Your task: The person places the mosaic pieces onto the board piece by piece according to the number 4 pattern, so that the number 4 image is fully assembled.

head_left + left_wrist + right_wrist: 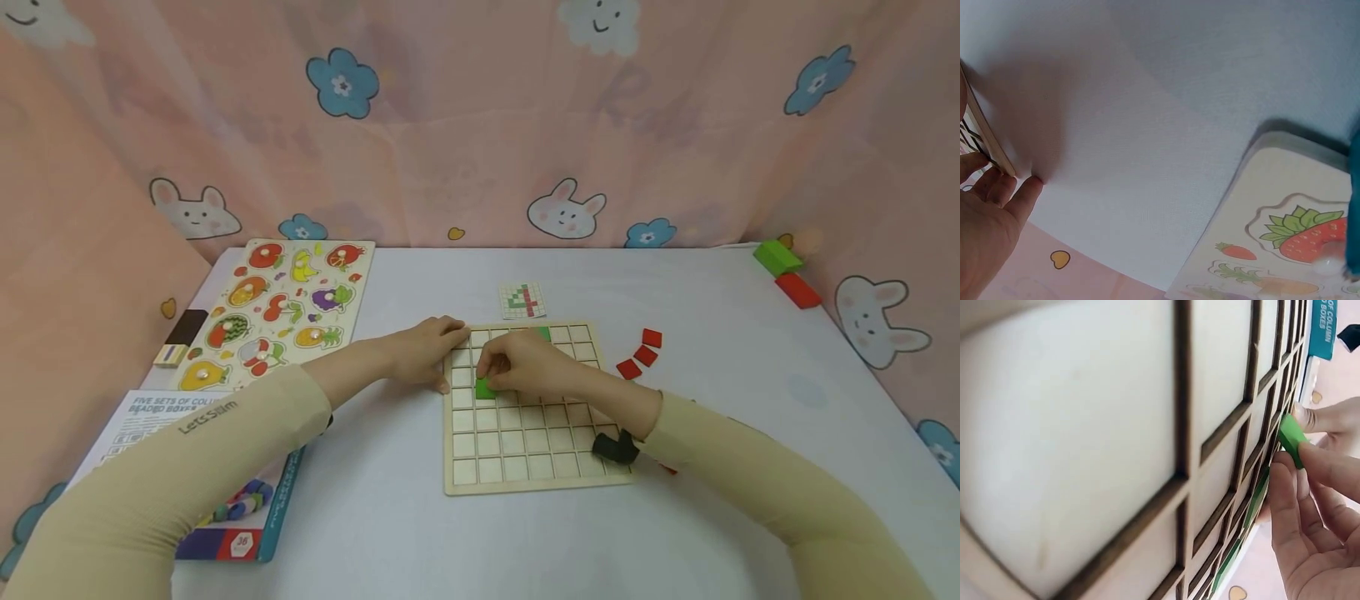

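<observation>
A wooden grid board (502, 473) lies on the white table. My right hand (528, 364) is over its left part, pinching a green square tile (1291, 437) between thumb and fingers. In the right wrist view that tile is tilted against the grid, and more green tiles (1257, 497) sit in the cells beyond. Another green tile (542, 334) shows near the board's far edge, partly behind the right hand. My left hand (423, 350) rests at the board's far left corner, its fingers (1025, 197) loosely extended and touching the rim. The right hand and forearm hide several cells.
A small card (522, 301) with a green and red square pattern lies behind the board. Several red tiles (645, 356) are scattered to its right. A green block (777, 257) and a red block (798, 291) stand far right. Left are a fruit puzzle (288, 275) and a box (279, 500).
</observation>
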`<control>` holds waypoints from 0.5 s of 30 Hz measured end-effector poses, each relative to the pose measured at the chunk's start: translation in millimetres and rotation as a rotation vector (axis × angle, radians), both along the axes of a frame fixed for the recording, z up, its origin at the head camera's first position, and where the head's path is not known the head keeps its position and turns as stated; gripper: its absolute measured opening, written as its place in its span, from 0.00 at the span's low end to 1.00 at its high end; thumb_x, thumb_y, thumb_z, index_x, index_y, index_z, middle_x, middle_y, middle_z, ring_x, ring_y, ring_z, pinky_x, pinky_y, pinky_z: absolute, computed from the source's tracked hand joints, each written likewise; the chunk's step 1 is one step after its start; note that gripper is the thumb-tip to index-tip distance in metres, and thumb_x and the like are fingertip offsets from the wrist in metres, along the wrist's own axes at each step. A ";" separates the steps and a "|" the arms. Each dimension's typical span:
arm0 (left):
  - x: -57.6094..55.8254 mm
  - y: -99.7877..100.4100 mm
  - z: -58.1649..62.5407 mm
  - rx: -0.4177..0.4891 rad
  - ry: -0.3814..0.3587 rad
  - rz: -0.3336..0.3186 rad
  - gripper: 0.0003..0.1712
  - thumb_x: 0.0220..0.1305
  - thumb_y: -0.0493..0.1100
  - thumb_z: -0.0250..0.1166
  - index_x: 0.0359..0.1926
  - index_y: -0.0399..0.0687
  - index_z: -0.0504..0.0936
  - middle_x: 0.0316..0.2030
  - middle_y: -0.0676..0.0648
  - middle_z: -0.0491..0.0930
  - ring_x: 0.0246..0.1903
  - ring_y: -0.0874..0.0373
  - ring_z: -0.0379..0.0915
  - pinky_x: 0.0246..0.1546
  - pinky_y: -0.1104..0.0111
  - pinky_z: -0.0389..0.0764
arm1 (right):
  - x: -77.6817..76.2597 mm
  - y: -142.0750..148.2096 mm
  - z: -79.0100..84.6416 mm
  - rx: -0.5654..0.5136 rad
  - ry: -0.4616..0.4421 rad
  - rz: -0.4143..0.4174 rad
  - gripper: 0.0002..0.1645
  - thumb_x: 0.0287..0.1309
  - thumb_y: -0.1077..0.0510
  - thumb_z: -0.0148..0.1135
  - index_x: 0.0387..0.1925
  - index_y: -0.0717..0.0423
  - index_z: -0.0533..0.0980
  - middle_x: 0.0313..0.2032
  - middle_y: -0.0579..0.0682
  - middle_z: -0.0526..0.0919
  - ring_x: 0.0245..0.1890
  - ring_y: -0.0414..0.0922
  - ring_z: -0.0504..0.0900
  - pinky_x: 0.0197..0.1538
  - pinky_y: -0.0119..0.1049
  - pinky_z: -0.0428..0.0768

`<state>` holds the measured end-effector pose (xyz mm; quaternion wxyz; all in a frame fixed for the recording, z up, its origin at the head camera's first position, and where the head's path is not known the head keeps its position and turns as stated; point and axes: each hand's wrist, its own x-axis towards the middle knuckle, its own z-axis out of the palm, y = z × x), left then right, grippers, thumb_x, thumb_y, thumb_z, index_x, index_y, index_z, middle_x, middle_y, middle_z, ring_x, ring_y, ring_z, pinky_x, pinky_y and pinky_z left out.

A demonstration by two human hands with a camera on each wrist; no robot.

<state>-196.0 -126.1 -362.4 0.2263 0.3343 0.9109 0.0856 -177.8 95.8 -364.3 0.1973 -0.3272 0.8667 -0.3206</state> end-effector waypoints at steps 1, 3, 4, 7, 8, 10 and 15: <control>0.1 0.0 0.1 0.001 -0.001 0.000 0.54 0.59 0.53 0.70 0.77 0.38 0.52 0.76 0.36 0.52 0.75 0.42 0.51 0.76 0.53 0.58 | 0.7 -1.1 0.2 0.012 0.006 0.004 0.04 0.55 0.65 0.67 0.32 0.53 0.84 0.29 0.46 0.85 0.31 0.36 0.79 0.38 0.27 0.78; 0.2 0.0 0.2 0.003 -0.002 0.002 0.54 0.59 0.53 0.70 0.77 0.38 0.51 0.76 0.36 0.52 0.75 0.42 0.51 0.76 0.53 0.58 | 2.0 -2.6 0.6 0.032 0.017 0.017 0.03 0.55 0.64 0.68 0.31 0.53 0.84 0.29 0.45 0.86 0.30 0.35 0.79 0.37 0.27 0.78; 0.3 0.0 0.2 0.004 -0.001 0.002 0.54 0.59 0.53 0.70 0.77 0.38 0.52 0.76 0.36 0.52 0.75 0.42 0.51 0.76 0.53 0.57 | 2.3 -3.1 0.3 0.040 0.024 0.022 0.03 0.55 0.64 0.69 0.31 0.53 0.84 0.29 0.45 0.86 0.30 0.34 0.79 0.37 0.26 0.78; 0.7 0.1 0.8 0.005 0.000 0.004 0.53 0.60 0.52 0.70 0.76 0.38 0.52 0.75 0.36 0.53 0.75 0.42 0.50 0.76 0.53 0.57 | 2.5 -4.1 -1.4 0.065 0.063 0.045 0.03 0.55 0.63 0.70 0.31 0.52 0.84 0.31 0.44 0.87 0.32 0.34 0.81 0.38 0.25 0.80; 0.7 0.1 0.8 0.005 -0.001 0.006 0.53 0.60 0.52 0.70 0.76 0.38 0.52 0.75 0.36 0.53 0.75 0.42 0.50 0.76 0.53 0.56 | 2.4 -4.3 -2.2 0.070 0.079 0.053 0.03 0.55 0.64 0.70 0.31 0.52 0.85 0.32 0.44 0.88 0.32 0.33 0.81 0.39 0.25 0.80; 0.6 0.3 0.3 0.004 -0.002 0.008 0.53 0.60 0.52 0.70 0.77 0.38 0.51 0.75 0.36 0.53 0.75 0.41 0.50 0.77 0.53 0.56 | 2.4 -4.3 -3.8 0.088 0.106 0.058 0.04 0.54 0.63 0.70 0.31 0.51 0.85 0.33 0.43 0.88 0.33 0.33 0.81 0.40 0.25 0.80; 0.4 0.2 -0.8 0.005 -0.012 0.015 0.54 0.60 0.52 0.69 0.77 0.38 0.51 0.76 0.37 0.51 0.75 0.42 0.50 0.76 0.53 0.56 | 0.3 8.0 5.3 0.099 0.120 0.037 0.06 0.56 0.62 0.69 0.36 0.51 0.85 0.35 0.43 0.86 0.35 0.37 0.80 0.41 0.30 0.79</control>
